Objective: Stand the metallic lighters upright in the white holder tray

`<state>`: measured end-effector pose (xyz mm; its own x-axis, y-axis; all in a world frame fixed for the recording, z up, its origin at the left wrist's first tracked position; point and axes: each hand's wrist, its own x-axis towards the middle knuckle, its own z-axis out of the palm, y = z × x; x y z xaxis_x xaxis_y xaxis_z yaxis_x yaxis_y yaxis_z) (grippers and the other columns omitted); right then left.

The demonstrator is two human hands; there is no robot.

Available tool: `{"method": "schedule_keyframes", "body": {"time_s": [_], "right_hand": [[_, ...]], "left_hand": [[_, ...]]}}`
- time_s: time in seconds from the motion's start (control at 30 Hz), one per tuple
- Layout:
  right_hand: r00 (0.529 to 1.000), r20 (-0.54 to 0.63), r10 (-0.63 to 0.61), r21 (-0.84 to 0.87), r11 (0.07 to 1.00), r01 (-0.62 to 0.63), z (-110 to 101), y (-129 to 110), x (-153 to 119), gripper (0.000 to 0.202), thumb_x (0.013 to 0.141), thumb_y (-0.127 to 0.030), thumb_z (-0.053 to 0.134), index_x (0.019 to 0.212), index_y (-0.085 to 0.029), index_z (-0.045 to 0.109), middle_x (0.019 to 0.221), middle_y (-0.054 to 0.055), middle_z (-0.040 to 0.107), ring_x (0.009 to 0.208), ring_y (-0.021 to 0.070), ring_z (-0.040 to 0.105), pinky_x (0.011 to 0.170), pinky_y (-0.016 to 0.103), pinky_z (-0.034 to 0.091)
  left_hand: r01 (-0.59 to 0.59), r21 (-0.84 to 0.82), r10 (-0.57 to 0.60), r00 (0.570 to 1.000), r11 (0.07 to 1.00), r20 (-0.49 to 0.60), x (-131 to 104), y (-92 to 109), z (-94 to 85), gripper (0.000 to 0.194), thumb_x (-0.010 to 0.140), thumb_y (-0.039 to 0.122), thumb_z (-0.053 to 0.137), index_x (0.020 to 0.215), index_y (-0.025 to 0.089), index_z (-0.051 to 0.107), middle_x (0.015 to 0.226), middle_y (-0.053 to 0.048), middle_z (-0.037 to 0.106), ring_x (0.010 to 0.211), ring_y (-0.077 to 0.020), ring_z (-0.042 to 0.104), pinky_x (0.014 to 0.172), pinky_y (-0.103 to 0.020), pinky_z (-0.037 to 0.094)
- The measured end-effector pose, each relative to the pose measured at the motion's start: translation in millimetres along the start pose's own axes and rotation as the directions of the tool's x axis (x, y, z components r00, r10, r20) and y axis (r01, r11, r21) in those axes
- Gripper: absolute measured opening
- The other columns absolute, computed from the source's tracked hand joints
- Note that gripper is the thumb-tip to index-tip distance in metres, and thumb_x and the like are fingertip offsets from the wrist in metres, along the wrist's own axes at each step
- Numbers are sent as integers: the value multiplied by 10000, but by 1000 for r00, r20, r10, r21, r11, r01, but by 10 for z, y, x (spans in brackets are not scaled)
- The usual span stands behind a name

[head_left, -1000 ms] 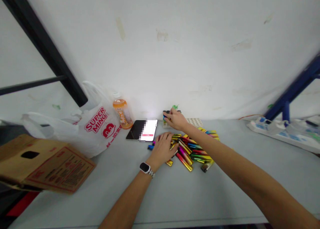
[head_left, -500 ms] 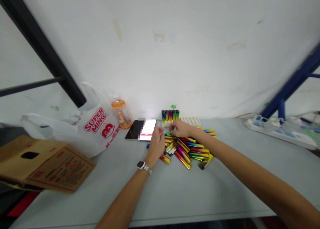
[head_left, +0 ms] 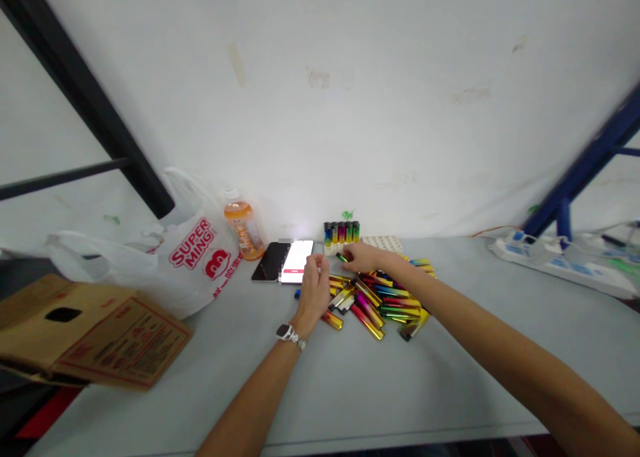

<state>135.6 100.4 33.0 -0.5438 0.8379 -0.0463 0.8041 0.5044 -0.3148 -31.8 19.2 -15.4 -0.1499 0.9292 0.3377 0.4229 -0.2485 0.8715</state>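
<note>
Several shiny multicoloured lighters (head_left: 369,308) lie in a loose pile on the grey table. Behind them, a row of lighters (head_left: 342,232) stands upright in the left part of a pale tray with holes (head_left: 383,244). My right hand (head_left: 361,256) is closed on a green lighter (head_left: 342,258), just in front of that row. My left hand (head_left: 316,285), with a watch on its wrist, is at the pile's left side with its fingers curled together; whether something is between them is hidden.
Left of my hands are a lit phone (head_left: 297,260), a dark tablet (head_left: 271,262), an orange drink bottle (head_left: 244,225), a white plastic bag (head_left: 197,270) and a cardboard box (head_left: 120,340). Power strips (head_left: 560,264) lie at the right.
My right hand has lifted the green lighter off the pile, up towards the upright row. My left hand stays in nearly the same place.
</note>
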Motion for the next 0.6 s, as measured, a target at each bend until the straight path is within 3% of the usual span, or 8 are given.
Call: {"method": "schedule_keyframes", "body": {"time_s": [0.17,0.27,0.33,0.43,0.5,0.6], "right_hand": [[952,-306,30,336,939,78,-22,18,-152,251,944,-391,481,882,-165,571,763,48,655,702,173,573,690,282,436],[900,-424,98,643,732,223,30,-90,-285,299,938,-493,462,869,-205,505,692,-15,603,639,146,560,636,273,457],[890,-407,206,841,464,277,104,-198,-366,327,894,-557,507,894,-233,465,618,-63,546,514,118,512,499,235,417],[880,-312,357,950,131,284,241,-323,-448,386,815,-603,596,914,-244,492,512,-118,391,367,64,296,353,174,209],[899,-229,373,970,11,243,324,-354,-478,438,815,-658,551,837,-221,528,463,-122,301,351,50,184,344,175,119],[905,-146,399,983,-42,177,413,-359,-514,546,821,-720,465,655,-201,498,419,-101,265,349,52,168,346,190,100]], "left_hand": [[-5,-21,6,999,1000,52,-35,55,-7,388,990,522,301,1104,216,511,1106,-85,611,1082,-216,563,989,-393,417],[-28,-25,30,998,999,46,-47,66,8,437,993,546,260,1086,216,531,1107,-80,611,1092,-217,554,994,-395,409],[-52,-17,53,998,998,38,-48,63,22,443,994,545,254,1073,214,537,1090,-76,611,1082,-215,555,990,-391,410],[-92,-10,92,995,996,40,-44,59,38,431,1000,527,252,1052,214,544,1065,-69,613,1065,-205,560,987,-377,415],[-110,-15,111,993,994,50,-44,58,44,421,1004,514,255,1037,215,549,1057,-66,614,1058,-198,562,983,-367,421],[-133,-28,135,989,991,58,-45,60,49,408,1009,492,261,1036,215,558,1063,-66,619,1063,-193,564,988,-363,424]]}}
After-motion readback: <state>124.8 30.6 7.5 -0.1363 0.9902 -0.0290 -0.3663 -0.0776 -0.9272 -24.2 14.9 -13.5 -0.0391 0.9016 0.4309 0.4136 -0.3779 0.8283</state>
